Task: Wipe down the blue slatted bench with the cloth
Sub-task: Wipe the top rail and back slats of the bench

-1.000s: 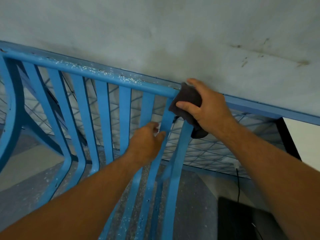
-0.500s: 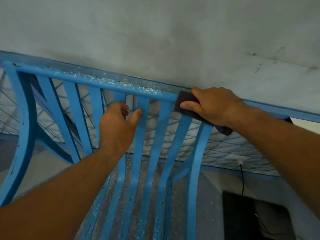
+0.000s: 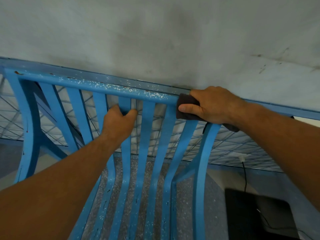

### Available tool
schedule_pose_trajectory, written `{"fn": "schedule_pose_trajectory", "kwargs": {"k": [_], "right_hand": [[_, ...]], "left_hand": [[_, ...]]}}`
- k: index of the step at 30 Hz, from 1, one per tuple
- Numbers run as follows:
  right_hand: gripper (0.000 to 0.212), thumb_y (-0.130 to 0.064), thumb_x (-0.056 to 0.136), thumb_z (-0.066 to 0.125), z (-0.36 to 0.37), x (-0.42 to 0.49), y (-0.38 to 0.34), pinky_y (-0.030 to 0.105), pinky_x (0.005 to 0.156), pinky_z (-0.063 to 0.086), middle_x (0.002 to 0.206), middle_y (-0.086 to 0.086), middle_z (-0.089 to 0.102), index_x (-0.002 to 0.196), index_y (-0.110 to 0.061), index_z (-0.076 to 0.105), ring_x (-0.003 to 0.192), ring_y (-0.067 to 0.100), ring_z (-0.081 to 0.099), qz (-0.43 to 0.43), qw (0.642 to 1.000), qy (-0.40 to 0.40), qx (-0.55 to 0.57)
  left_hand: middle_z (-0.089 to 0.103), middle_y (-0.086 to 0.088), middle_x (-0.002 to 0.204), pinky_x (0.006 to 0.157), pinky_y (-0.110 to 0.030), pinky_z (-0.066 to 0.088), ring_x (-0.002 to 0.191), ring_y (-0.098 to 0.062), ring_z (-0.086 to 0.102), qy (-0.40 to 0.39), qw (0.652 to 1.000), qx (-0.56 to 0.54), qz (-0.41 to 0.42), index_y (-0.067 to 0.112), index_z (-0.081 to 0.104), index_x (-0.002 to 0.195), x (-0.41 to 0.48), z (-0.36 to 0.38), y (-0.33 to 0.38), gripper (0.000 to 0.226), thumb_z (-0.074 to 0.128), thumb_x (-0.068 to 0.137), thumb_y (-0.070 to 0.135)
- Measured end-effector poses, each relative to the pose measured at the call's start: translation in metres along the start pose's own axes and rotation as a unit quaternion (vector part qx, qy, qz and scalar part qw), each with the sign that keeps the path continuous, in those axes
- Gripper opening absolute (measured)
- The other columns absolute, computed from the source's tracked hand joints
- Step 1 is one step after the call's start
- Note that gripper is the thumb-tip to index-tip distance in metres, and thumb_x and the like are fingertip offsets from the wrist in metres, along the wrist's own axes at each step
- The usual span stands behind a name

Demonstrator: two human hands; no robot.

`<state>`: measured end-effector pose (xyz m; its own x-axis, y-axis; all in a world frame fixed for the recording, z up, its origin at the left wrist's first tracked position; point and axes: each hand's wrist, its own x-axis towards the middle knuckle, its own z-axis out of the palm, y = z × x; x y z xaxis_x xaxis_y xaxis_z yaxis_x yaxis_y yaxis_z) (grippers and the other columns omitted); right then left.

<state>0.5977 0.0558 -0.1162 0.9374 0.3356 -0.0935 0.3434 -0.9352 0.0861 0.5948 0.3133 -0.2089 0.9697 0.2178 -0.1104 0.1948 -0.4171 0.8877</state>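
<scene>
The right grip [image 3: 213, 104] is closed on the dark cloth [image 3: 186, 108], thumb in front and fingers over the top, pressing it onto the top rail [image 3: 103, 86] of the blue bench [image 3: 147, 135]. The cloth sits far along the rail to the right and folds over it, likely so it can rub the top and the front at once. The left grip [image 3: 119, 122] is curled round one slat [image 3: 125, 103] just under the rail. I think it holds the bench steady while the other hand rubs. The rail left of the cloth is full of little white specks, so that part looks like it needs wiping. A wire grid [image 3: 233, 144] shows between the slats, and a grey wall [image 3: 155, 40] stands close behind. Most of the cloth is hidden under the hand, with one end poking out by the wrist. The left fingertips are hidden behind the slat. A black thing [image 3: 256, 215] at the bottom right, with a thin cord [image 3: 244, 175], is too dark to name.
</scene>
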Motion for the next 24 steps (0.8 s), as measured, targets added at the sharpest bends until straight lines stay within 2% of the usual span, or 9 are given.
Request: {"fn": "schedule_pose_trajectory", "kwargs": {"k": [4,7,10,12,14,16,18,20,24], "right_hand": [[0.074,-0.085,0.075,0.002,0.010,-0.005,-0.007,0.029,0.053,0.033,0.065,-0.009,0.048,0.088,-0.028,0.047,0.055,0.014,0.046,0.030,0.996,0.088,-0.012],[0.066,-0.067,0.092,0.023,0.019,-0.021,-0.005,0.034,0.064,0.050,0.092,0.004,0.070,0.114,-0.018,0.062,0.079,0.029,0.066,-0.030,0.980,0.196,0.015],[0.059,-0.056,0.095,0.041,0.019,-0.033,0.011,0.034,0.077,0.050,0.119,0.002,0.065,0.143,-0.021,0.045,0.101,0.025,0.063,-0.094,0.983,0.149,0.053],[0.068,-0.065,0.088,0.035,0.015,-0.036,0.019,0.034,0.079,0.049,0.118,-0.001,0.063,0.147,-0.031,0.033,0.101,0.023,0.062,-0.062,0.992,0.088,0.060],[0.074,-0.077,0.080,0.025,0.010,-0.033,0.019,0.035,0.076,0.051,0.112,-0.001,0.066,0.142,-0.036,0.035,0.093,0.024,0.063,-0.036,0.997,0.050,0.037],[0.077,-0.086,0.073,0.014,0.003,-0.020,0.014,0.034,0.067,0.048,0.095,0.001,0.067,0.122,-0.035,0.045,0.076,0.023,0.060,-0.023,1.000,0.021,0.003],[0.085,-0.092,0.066,0.001,-0.002,-0.007,0.005,0.032,0.061,0.044,0.076,-0.003,0.058,0.103,-0.033,0.049,0.065,0.019,0.051,-0.014,1.000,0.006,-0.016],[0.094,-0.094,0.062,-0.009,-0.004,0.004,-0.005,0.032,0.059,0.040,0.069,-0.007,0.050,0.097,-0.032,0.053,0.064,0.017,0.049,0.003,1.000,-0.003,-0.016],[0.094,-0.088,0.065,-0.017,-0.004,0.014,-0.030,0.030,0.054,0.036,0.065,-0.006,0.051,0.093,-0.033,0.055,0.053,0.010,0.039,0.051,0.998,0.023,0.007]], "left_hand": [[0.063,-0.003,0.057,0.035,-0.015,0.036,0.038,-0.001,0.049,-0.065,0.998,-0.010,-0.010,0.003,0.065,0.070,0.004,-0.002,-0.005,0.029,0.061,0.088,0.025],[0.054,0.001,0.048,0.033,-0.014,0.032,0.032,-0.001,0.044,-0.075,0.997,-0.022,-0.007,-0.005,0.062,0.070,0.002,0.000,-0.006,0.032,0.060,0.090,0.020],[0.053,-0.009,0.053,0.033,-0.017,0.031,0.035,-0.008,0.042,-0.081,0.996,-0.028,-0.006,-0.014,0.058,0.073,0.002,0.000,-0.006,0.034,0.058,0.089,0.016],[0.053,-0.011,0.056,0.035,-0.019,0.032,0.039,-0.013,0.043,-0.088,0.996,-0.027,-0.006,-0.015,0.056,0.073,0.002,-0.001,-0.006,0.034,0.057,0.088,0.016],[0.051,-0.012,0.056,0.035,-0.018,0.032,0.040,-0.014,0.043,-0.086,0.996,-0.029,-0.006,-0.016,0.056,0.075,0.003,-0.001,-0.008,0.035,0.056,0.089,0.016],[0.051,-0.012,0.056,0.035,-0.019,0.033,0.041,-0.015,0.043,-0.080,0.996,-0.028,-0.002,-0.016,0.056,0.076,0.004,0.000,-0.010,0.036,0.057,0.089,0.018],[0.050,-0.012,0.056,0.036,-0.021,0.034,0.043,-0.015,0.045,-0.075,0.997,-0.031,0.004,-0.016,0.056,0.077,0.004,0.002,-0.012,0.037,0.058,0.090,0.019],[0.051,-0.012,0.057,0.036,-0.022,0.034,0.045,-0.017,0.046,-0.073,0.997,-0.035,0.007,-0.015,0.056,0.077,0.004,0.003,-0.013,0.037,0.058,0.090,0.020],[0.052,-0.013,0.060,0.040,-0.024,0.036,0.050,-0.018,0.047,-0.077,0.996,-0.045,0.008,-0.015,0.055,0.078,0.004,0.004,-0.013,0.036,0.057,0.090,0.019]]}}
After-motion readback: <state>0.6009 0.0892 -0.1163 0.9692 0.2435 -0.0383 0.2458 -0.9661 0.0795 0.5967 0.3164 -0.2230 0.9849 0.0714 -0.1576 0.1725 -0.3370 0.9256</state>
